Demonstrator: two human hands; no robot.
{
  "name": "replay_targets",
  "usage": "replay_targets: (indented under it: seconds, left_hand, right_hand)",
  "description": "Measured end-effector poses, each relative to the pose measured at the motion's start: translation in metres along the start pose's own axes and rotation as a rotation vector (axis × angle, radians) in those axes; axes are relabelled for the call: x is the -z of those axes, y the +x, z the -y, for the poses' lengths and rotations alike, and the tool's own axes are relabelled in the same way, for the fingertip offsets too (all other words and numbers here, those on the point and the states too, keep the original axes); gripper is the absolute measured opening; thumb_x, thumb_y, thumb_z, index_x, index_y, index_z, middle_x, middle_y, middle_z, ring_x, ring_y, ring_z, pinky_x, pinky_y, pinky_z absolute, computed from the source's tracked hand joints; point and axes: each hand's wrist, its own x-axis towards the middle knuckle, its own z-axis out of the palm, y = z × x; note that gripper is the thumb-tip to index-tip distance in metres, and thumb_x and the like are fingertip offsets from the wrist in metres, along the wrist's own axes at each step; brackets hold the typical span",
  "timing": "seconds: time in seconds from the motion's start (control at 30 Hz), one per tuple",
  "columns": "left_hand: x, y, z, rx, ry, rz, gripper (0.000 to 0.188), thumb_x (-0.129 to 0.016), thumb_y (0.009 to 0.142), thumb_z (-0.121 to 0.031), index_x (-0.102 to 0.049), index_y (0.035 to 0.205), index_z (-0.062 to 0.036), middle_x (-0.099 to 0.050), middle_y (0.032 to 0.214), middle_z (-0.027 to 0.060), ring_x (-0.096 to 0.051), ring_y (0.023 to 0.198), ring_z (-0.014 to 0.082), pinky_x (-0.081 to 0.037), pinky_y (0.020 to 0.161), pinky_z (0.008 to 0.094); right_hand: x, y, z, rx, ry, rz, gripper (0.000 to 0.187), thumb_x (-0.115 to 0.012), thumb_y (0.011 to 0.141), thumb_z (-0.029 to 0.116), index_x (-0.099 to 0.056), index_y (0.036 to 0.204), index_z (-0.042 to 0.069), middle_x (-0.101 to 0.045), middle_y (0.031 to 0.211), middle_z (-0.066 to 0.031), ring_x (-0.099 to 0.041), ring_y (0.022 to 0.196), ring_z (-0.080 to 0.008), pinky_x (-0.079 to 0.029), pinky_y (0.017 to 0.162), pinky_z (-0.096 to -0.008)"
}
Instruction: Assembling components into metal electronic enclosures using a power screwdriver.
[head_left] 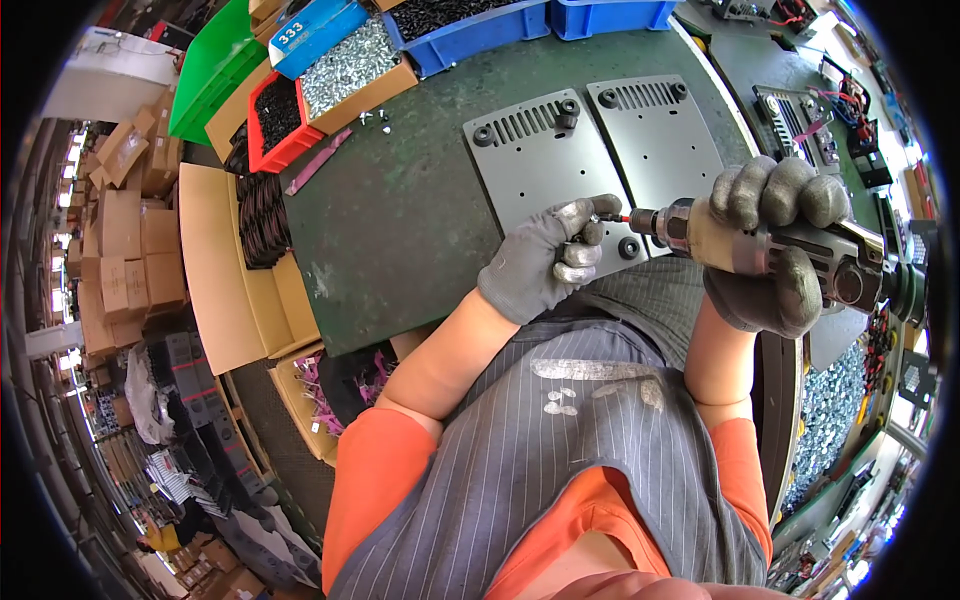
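My right hand (pixel 780 240), in a grey-coated glove, is wrapped round a power screwdriver (pixel 735 238) with a pale body. Its bit, with a red band, points left toward my left hand (pixel 550 255). The gloved left fingers are closed in a pinch on a small dark screw (pixel 604 216) at the bit's tip; the fingers partly hide it. Below both hands lie two grey metal plates side by side, the left plate (pixel 545 155) and the right plate (pixel 660 130). Slots run along their far ends, and round black feet (pixel 628 247) sit near the corners.
On the green bench (pixel 390 230), a red bin (pixel 290 150) of black parts, a carton of silver screws (pixel 350 65) and a blue bin (pixel 475 40) stand at the far left and back. An open cardboard box (pixel 230 280) stands left of the bench. Wired assemblies (pixel 805 120) lie far right.
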Motion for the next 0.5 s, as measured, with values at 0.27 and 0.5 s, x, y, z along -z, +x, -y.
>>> replay_targets:
  seconds: [0.27, 0.5]
  left_hand:
    - [-0.008, 0.004, 0.007, 0.024, 0.176, -0.033, 0.037, -0.05, 0.103, -0.026, -0.052, 0.125, 0.0043, -0.059, 0.086, 0.0017, -0.043, 0.059, 0.0033, -0.036, 0.047, 0.0155]
    - [-0.009, 0.047, -0.04, -0.836, 2.114, -0.434, 0.041, -0.068, 0.09, -0.037, -0.064, 0.123, -0.012, -0.067, 0.098, 0.0092, -0.066, 0.08, 0.0184, -0.051, 0.064, 0.0325]
  right_hand:
    - [0.015, 0.001, 0.001, -0.044, 0.168, 0.031, 0.029, -0.065, 0.077, 0.02, -0.042, 0.093, 0.014, -0.04, 0.083, -0.0006, -0.045, 0.075, -0.0147, -0.039, 0.067, -0.0293]
    - [0.053, -0.01, -0.006, -0.116, 0.41, -0.322, 0.048, -0.063, 0.081, 0.019, -0.053, 0.124, 0.003, -0.049, 0.099, -0.0085, -0.047, 0.088, -0.021, -0.042, 0.08, -0.0365]
